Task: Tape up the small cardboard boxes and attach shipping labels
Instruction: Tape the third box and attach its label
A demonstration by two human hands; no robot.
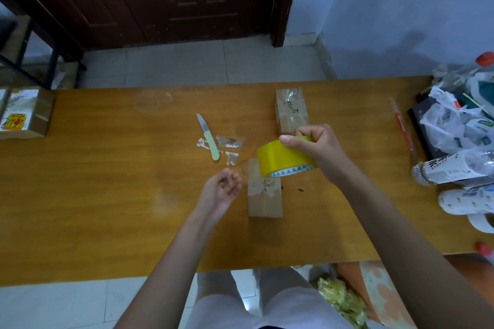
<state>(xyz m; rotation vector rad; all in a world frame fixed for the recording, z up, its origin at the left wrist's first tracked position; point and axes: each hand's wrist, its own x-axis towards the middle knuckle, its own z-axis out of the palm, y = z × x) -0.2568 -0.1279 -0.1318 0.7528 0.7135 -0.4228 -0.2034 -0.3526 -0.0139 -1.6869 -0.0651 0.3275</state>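
- Both forearms are bare from the bottom edge of the view up to the wrists; no sleeve shows on either arm.
- The left hand (223, 189) wears no glove, ring or bracelet that can be seen.
- The right hand (314, 148) is likewise bare, with no glove or ring showing, and its thumbnail is short and unpainted.
- Neither wrist carries a watch or band.
- The person wears light, whitish trousers or shorts (270, 304), seen over both thighs at the bottom of the view; how far down the legs they reach cannot be told.
- The cloth looks plain, without pattern or print.
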